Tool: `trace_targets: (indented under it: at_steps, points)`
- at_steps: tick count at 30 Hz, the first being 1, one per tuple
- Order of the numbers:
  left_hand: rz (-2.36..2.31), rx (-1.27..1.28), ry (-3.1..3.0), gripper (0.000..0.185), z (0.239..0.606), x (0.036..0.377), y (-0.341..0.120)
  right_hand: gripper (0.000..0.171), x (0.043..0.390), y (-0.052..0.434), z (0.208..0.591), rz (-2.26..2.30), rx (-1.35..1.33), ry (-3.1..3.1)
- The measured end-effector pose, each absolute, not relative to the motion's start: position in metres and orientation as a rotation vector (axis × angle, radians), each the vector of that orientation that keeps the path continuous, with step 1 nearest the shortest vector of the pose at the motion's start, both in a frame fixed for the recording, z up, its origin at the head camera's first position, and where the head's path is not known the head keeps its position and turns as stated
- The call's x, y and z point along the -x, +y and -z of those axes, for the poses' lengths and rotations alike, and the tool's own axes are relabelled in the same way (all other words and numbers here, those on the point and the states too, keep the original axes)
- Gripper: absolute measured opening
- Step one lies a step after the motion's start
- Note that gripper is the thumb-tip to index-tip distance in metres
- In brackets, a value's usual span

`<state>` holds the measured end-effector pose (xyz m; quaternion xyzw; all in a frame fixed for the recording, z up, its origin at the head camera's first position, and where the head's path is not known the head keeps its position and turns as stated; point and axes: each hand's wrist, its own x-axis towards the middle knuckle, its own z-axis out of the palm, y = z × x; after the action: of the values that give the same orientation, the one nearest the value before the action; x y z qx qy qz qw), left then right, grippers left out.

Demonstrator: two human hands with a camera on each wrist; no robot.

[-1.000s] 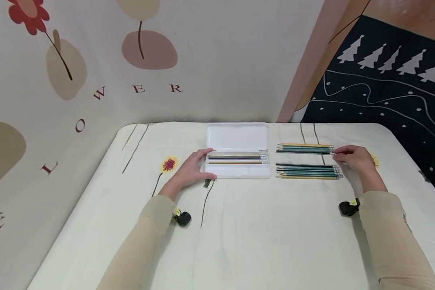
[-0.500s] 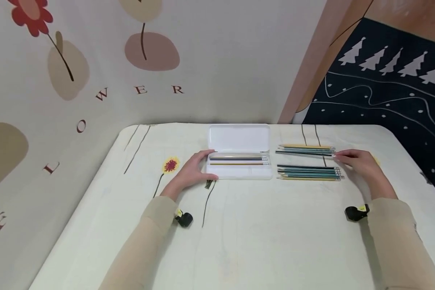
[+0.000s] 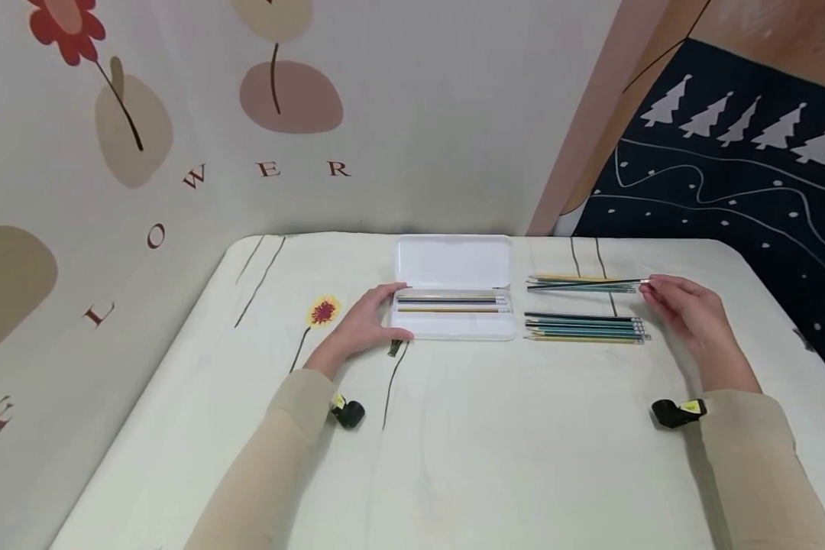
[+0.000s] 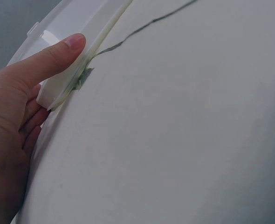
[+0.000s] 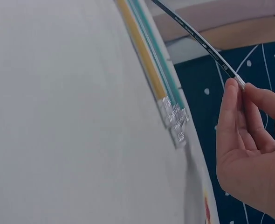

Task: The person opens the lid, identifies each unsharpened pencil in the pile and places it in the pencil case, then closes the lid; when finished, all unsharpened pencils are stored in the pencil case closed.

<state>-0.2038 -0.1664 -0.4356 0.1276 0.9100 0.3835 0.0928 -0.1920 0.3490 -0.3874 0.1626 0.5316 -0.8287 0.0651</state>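
Observation:
My left hand [image 3: 360, 327] holds the left end of an open white pencil case [image 3: 454, 331]. Its thumb lies over the front corner, as the left wrist view shows, while fingers reach round the end. Inside the case lie several pencils [image 3: 451, 311]. Between thumb and fingertips, my right hand [image 3: 694, 317] pinches a black pencil [image 5: 198, 39] by its eraser end. That pencil is lifted and slants over yellow and teal pencils [image 5: 149, 60] in the far group. A near group of black, teal and yellow pencils [image 3: 584, 326] lies just in front.
The case's raised lid [image 3: 454, 261] stands open at the back. A pale patterned cloth [image 3: 454, 443] covers the table, which ends at a wall [image 3: 426, 153] behind. Dark tree-print fabric [image 3: 749, 160] hangs at the right. Small black devices sit at both wrists.
My right hand has picked the black pencil out of the far group, lifting its eraser end up and slightly right. The left hand stays on the case.

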Motion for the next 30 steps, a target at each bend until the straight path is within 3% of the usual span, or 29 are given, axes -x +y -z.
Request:
trace_targets:
  at_steps: [18,30]
  points:
    - [-1.145,-0.364,2.695,0.095,0.434,0.208,-0.169,0.008,0.192,0.309,0.376,2.528,-0.474,1.567]
    - [-1.138,-0.378,2.699,0.096,0.437,0.207,-0.167,0.009,0.193,0.287,0.383,2.431,-0.323,1.636]
